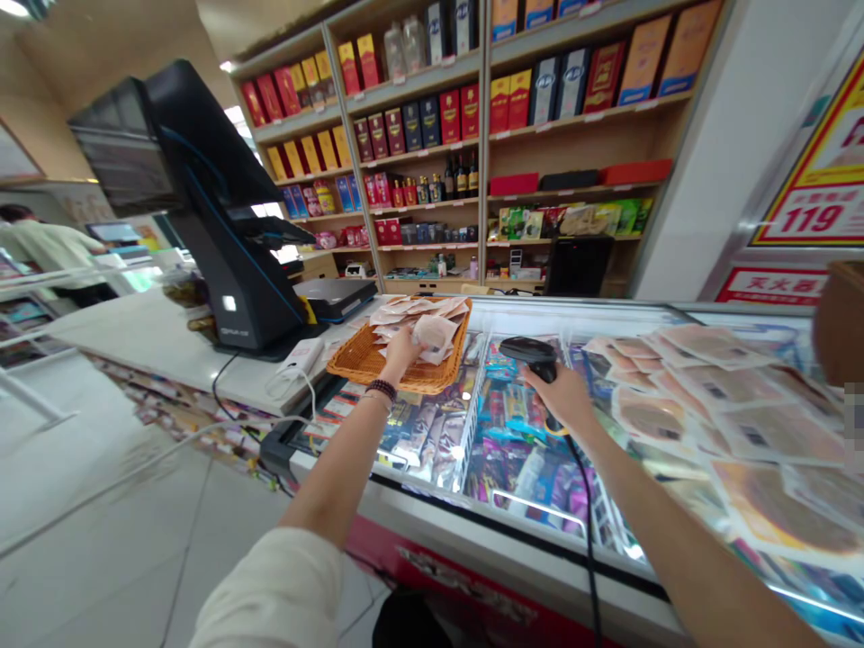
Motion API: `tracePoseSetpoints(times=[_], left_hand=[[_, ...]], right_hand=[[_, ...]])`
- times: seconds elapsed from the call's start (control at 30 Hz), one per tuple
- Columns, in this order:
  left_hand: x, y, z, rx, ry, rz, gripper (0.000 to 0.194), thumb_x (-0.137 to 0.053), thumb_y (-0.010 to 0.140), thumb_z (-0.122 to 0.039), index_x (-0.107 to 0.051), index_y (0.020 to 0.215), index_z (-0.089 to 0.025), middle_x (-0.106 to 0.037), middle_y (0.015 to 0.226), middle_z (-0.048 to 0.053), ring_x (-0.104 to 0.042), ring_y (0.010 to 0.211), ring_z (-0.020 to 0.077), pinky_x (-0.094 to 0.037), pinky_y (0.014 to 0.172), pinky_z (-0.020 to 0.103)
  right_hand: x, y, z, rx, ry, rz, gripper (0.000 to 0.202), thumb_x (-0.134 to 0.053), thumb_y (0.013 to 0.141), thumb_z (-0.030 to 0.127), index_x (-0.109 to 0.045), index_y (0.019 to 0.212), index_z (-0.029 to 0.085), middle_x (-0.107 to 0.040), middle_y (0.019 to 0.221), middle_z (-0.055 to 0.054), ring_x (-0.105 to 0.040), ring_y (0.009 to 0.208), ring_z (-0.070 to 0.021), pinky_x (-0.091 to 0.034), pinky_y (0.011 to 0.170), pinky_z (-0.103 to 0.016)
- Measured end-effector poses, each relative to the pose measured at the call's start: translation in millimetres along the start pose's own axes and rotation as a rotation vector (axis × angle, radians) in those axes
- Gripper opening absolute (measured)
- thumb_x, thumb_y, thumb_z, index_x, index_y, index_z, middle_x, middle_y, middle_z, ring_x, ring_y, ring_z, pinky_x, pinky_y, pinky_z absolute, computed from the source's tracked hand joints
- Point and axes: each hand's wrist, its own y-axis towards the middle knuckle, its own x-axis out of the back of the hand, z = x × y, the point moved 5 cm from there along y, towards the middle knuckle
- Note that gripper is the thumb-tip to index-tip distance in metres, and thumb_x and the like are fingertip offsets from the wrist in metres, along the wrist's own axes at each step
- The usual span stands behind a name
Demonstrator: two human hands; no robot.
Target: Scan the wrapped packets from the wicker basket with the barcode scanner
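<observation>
My left hand (400, 351) is closed on a flat clear packet (434, 335) over the brown wicker basket (357, 358). Several similar packets (398, 312) lie heaped in that basket, which rests on the glass freezer top. In my right hand (560, 396) is a black barcode scanner (532, 353), its head pointing left toward the basket. From its handle a black cable (589, 531) runs down over the freezer's front edge. To the right, many more flat packets (725, 387) with round, pale brown contents are spread over the glass.
A black checkout terminal (229, 243) stands on the white counter (135, 337) at left, beside a dark flat scale (336, 297). Wrapped ice creams (506, 423) show inside the freezer. Shelves of boxed goods (418, 121) line the back. A person (47, 247) is at far left.
</observation>
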Motion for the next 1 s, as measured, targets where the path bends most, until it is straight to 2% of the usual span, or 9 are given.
tracePoseSetpoints(times=[0.13,0.23,0.3,0.47,0.57,0.63,0.73,0.8,1.0], left_hand=[[3.0,-3.1,-6.9,-0.014,-0.026,0.012,0.038,-0.084,0.074,-0.024,-0.072,0.109,-0.015,-0.078,0.11,0.017,-0.071,0.11,0.0351,-0.053,0.097,0.042],[1.9,-6.0,-17.9,-0.004,-0.227,-0.076,0.038,-0.082,0.076,-0.025,-0.072,0.111,-0.015,-0.079,0.105,0.013,-0.073,0.1,0.0304,-0.057,0.091,0.04],[-6.2,-10.1,-31.0,-0.013,-0.423,-0.101,0.037,-0.082,0.078,-0.026,-0.072,0.112,-0.016,-0.079,0.102,0.011,-0.073,0.092,0.0266,-0.06,0.085,0.037],[-52.7,-29.6,-81.8,-0.071,-0.862,0.036,0.029,-0.081,0.08,-0.029,-0.073,0.105,-0.016,-0.079,0.096,0.009,-0.074,0.076,0.0224,-0.064,0.071,0.036],[-87.9,-46.4,-108.3,-0.069,-0.988,0.125,0.028,-0.083,0.079,-0.028,-0.072,0.102,-0.016,-0.078,0.097,0.009,-0.074,0.079,0.0227,-0.066,0.072,0.038],[-112.0,-57.7,-116.7,-0.01,-1.048,0.169,0.029,-0.084,0.078,-0.027,-0.071,0.101,-0.016,-0.076,0.09,0.008,-0.074,0.076,0.0218,-0.066,0.074,0.04],[-142.2,-71.5,-114.0,0.125,-1.112,0.169,0.031,-0.086,0.075,-0.026,-0.069,0.099,-0.016,-0.073,0.082,0.005,-0.073,0.072,0.0202,-0.066,0.074,0.04],[-155.0,-76.9,-106.7,0.18,-1.132,0.144,0.033,-0.088,0.073,-0.026,-0.068,0.098,-0.016,-0.072,0.08,0.003,-0.072,0.069,0.0183,-0.066,0.071,0.037],[-163.3,-80.0,-91.2,0.218,-1.192,0.111,0.032,-0.086,0.073,-0.024,-0.068,0.097,-0.015,-0.075,0.084,0.005,-0.073,0.072,0.0168,-0.064,0.069,0.03]], right_hand=[[-3.4,-4.6,5.9,0.026,-0.071,0.018,0.027,-0.065,0.087,0.042,-0.064,0.068,0.023,-0.066,0.051,-0.004,-0.066,0.048,-0.0222,-0.047,0.053,-0.031],[-5.3,-5.7,7.4,0.062,-0.097,0.023,0.027,-0.064,0.087,0.043,-0.064,0.068,0.024,-0.065,0.049,-0.003,-0.068,0.051,-0.0236,-0.046,0.055,-0.031],[-4.7,-6.6,8.0,0.074,-0.095,0.019,0.027,-0.064,0.086,0.044,-0.064,0.069,0.024,-0.065,0.049,-0.003,-0.068,0.052,-0.0242,-0.046,0.055,-0.031],[4.8,-9.1,3.9,0.029,0.01,-0.005,0.026,-0.067,0.083,0.047,-0.065,0.073,0.024,-0.064,0.048,-0.001,-0.067,0.047,-0.0235,-0.048,0.053,-0.031],[17.0,-7.8,-3.0,0.003,0.075,-0.044,0.026,-0.067,0.082,0.048,-0.065,0.073,0.024,-0.065,0.048,-0.001,-0.065,0.045,-0.0225,-0.05,0.052,-0.032],[27.2,-5.6,-7.6,-0.015,0.078,-0.067,0.027,-0.066,0.084,0.047,-0.064,0.072,0.024,-0.066,0.05,-0.002,-0.064,0.045,-0.0217,-0.049,0.052,-0.032],[42.4,-2.4,-11.1,-0.048,-0.01,-0.076,0.026,-0.067,0.086,0.043,-0.064,0.069,0.023,-0.063,0.047,-0.002,-0.063,0.044,-0.0206,-0.048,0.052,-0.031],[50.5,-1.5,-10.9,-0.065,-0.092,-0.078,0.025,-0.068,0.087,0.039,-0.064,0.068,0.023,-0.06,0.043,0.0,-0.062,0.042,-0.0199,-0.046,0.052,-0.03],[55.6,-1.7,-9.8,-0.1,-0.152,-0.033,0.026,-0.066,0.09,0.035,-0.064,0.067,0.022,-0.058,0.04,0.002,-0.06,0.04,-0.0178,-0.044,0.05,-0.029]])
